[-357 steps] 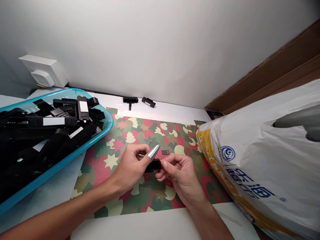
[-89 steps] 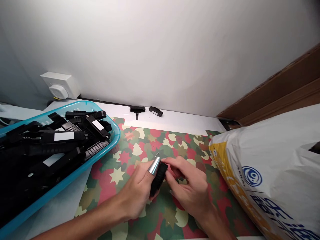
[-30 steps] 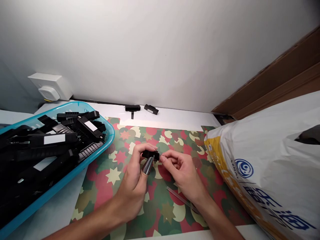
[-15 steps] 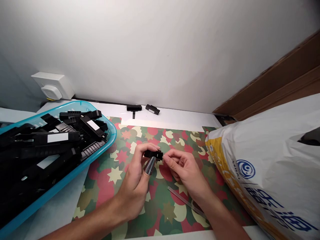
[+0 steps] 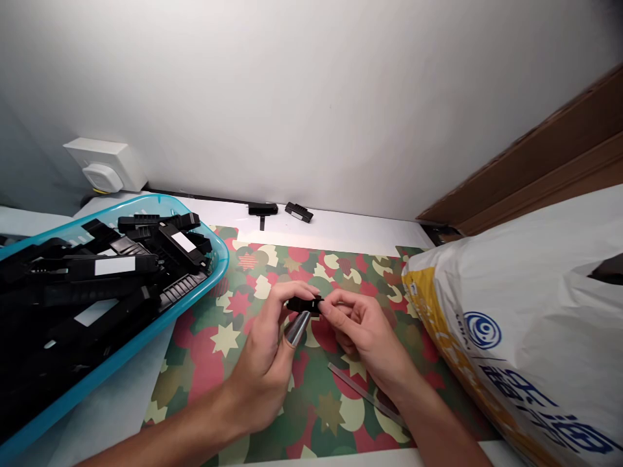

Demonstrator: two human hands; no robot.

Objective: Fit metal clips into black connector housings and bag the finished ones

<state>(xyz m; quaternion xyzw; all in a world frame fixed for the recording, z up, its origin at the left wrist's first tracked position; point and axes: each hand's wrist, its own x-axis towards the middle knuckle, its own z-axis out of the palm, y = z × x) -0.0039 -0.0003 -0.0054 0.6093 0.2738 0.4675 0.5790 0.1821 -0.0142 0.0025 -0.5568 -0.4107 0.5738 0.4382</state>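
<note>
The small, black, oblong plastic piece (image 5: 302,305), held above the camouflage-patterned mat (image 5: 326,408), looks light and stiff, probably slick; its long sides seem the surest hold. The left hand (image 5: 265,353), a silver metal cone (image 5: 297,328) on its thumb, clamps it; the right hand (image 5: 364,324) meets its right end, whether pinching I cannot tell. A translucent blue plastic basket (image 5: 222,263) holds jumbled black plastic parts (image 5: 146,264).

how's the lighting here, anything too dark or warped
Head view: the wall is brightest near the upper middle, dimmer toward the top corners; head view: black parts in the basket merge into darkness at lower left, and the held piece shows little detail; head view: the bag looks stretched rightward, probably wide-lens distortion.
</note>
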